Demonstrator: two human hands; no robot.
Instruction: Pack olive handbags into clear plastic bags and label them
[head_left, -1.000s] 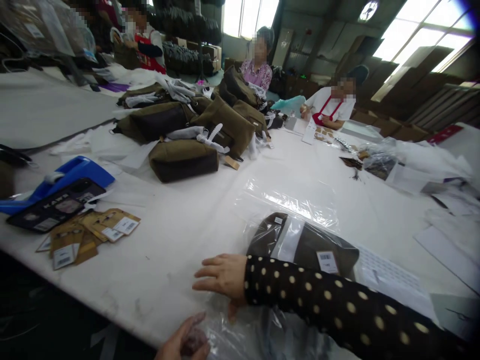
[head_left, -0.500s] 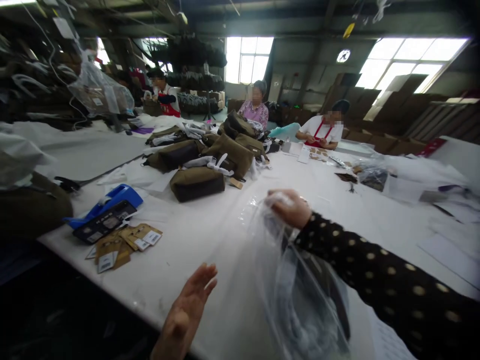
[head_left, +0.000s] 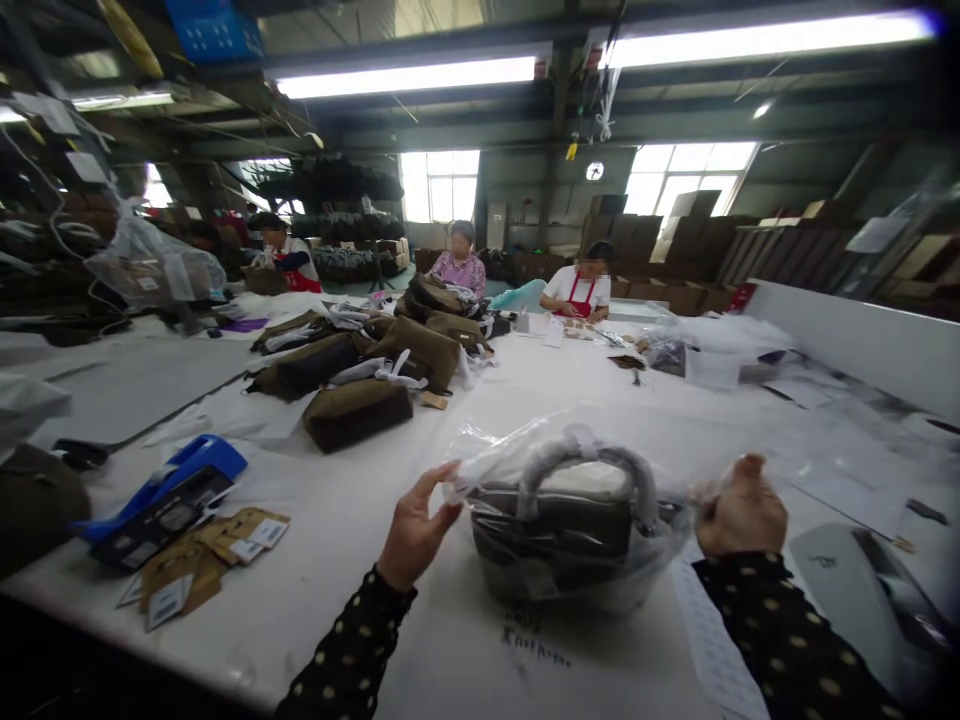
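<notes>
A dark olive handbag (head_left: 555, 525) stands upright in front of me inside a clear plastic bag (head_left: 645, 590). Its arched handle (head_left: 536, 470) is wrapped in pale grey padding. At the left, my left hand (head_left: 416, 525) pinches a corner of the plastic between thumb and fingers. My right hand (head_left: 744, 508) is closed on the plastic at the opposite side. The film stretches between both hands, over the handbag. Black polka-dot sleeves cover my forearms. Handwriting (head_left: 536, 645) marks the white table (head_left: 465, 660) just below the handbag.
A pile of olive handbags (head_left: 360, 410) lies ahead left. Nearer stand a blue tape dispenser (head_left: 191, 465) and brown tags (head_left: 184, 575). A printed sheet (head_left: 712, 640) and a grey-white device (head_left: 862, 600) are at right. Several co-workers, one in a red apron (head_left: 579, 292), are across the table.
My left hand has gone from empty and spread to pinching the plastic. My right hand moved right, and the bagged handbag now stands upright between them. The view has tilted up.
</notes>
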